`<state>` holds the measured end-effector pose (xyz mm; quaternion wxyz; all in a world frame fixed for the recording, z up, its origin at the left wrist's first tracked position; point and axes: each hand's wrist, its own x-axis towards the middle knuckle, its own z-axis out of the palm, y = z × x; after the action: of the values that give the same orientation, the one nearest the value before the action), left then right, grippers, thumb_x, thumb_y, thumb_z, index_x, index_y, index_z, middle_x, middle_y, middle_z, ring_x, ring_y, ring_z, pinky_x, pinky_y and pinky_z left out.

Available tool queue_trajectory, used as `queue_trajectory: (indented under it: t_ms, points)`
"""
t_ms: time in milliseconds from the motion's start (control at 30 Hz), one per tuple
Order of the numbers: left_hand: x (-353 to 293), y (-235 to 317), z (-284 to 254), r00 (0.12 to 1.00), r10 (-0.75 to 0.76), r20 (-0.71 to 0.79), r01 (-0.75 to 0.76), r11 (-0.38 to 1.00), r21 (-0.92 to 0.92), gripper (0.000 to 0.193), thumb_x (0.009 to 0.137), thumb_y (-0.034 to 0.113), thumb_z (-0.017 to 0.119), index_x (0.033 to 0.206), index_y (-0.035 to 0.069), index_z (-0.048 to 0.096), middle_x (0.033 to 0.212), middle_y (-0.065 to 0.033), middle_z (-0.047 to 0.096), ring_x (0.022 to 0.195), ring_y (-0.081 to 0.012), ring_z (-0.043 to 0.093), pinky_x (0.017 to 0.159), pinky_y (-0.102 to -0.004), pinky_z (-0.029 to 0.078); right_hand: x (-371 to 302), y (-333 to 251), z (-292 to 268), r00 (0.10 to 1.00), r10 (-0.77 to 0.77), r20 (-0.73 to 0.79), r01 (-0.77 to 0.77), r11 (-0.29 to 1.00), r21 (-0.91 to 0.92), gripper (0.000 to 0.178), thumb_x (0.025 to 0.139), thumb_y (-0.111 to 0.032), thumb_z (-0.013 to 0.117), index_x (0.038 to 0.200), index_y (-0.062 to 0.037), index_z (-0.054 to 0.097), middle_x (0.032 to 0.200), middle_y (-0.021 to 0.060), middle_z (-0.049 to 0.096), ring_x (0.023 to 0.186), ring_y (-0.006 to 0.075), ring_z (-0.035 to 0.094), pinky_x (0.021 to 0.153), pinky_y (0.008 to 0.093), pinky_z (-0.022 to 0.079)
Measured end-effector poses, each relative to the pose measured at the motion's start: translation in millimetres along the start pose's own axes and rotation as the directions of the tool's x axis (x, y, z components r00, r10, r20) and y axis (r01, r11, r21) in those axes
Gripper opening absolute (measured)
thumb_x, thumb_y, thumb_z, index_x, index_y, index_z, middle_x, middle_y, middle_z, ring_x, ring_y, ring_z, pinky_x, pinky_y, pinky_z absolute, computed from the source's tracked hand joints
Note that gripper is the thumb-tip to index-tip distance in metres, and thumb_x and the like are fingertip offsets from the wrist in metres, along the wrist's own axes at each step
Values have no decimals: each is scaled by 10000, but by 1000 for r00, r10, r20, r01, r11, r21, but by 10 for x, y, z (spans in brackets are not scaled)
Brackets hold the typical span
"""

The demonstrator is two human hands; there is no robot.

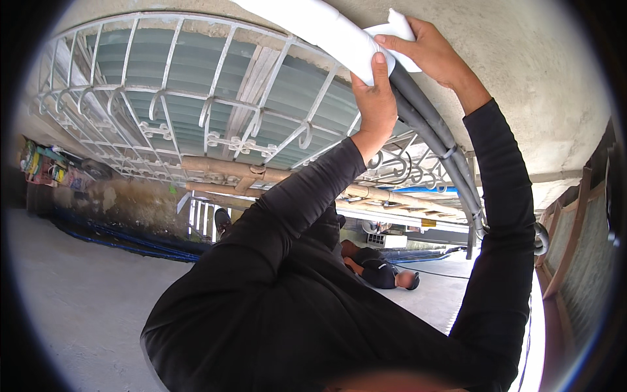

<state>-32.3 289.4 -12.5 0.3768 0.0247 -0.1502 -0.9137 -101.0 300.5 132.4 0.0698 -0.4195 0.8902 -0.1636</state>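
Overhead, a bundle of dark grey insulated pipes [424, 121] runs along the wall, its upper stretch covered in white wrapping tape [320, 32]. My left hand [377, 101] grips the taped stretch at its lower end, thumb pressed along it. Just right of that, my right hand [428, 55] is closed on a white roll of wrapping tape [396, 27], beside the pipes. The thumb of this hand reaches over to the wrapped edge. Some fingers of both hands are hidden behind the tape and pipes.
A white metal window grille [212, 101] covers louvred glass on the left. Below it a bamboo ladder [372, 193] stretches across. A person [379, 271] in dark clothes and a cap is in the background. Blue tubing [147, 248] lies along the wall base.
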Motion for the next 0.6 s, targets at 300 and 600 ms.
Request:
queue_trajectory:
  t_ms: [300, 600]
  points:
    - [-1, -200, -69, 993, 78, 91, -84, 994, 66, 478, 1087, 190, 650, 1443, -11, 402, 1346, -109, 568, 1230, -170, 565, 1056, -330, 460, -422, -627, 124, 996, -75, -56, 66, 986, -153, 476, 981, -458, 742, 1097, 2, 777, 801, 149, 754, 756, 238, 745, 717, 360, 563]
    - [-307, -259, -826, 872, -66, 485, -227, 824, 520, 806, 926, 258, 822, 1492, 1, 308, 1375, -171, 501, 1306, -279, 517, 1092, -445, 433, -813, -727, 844, 957, -270, -102, 144, 754, -641, 178, 863, -93, 695, 926, -3, 556, 932, 189, 630, 866, 346, 664, 767, 447, 566]
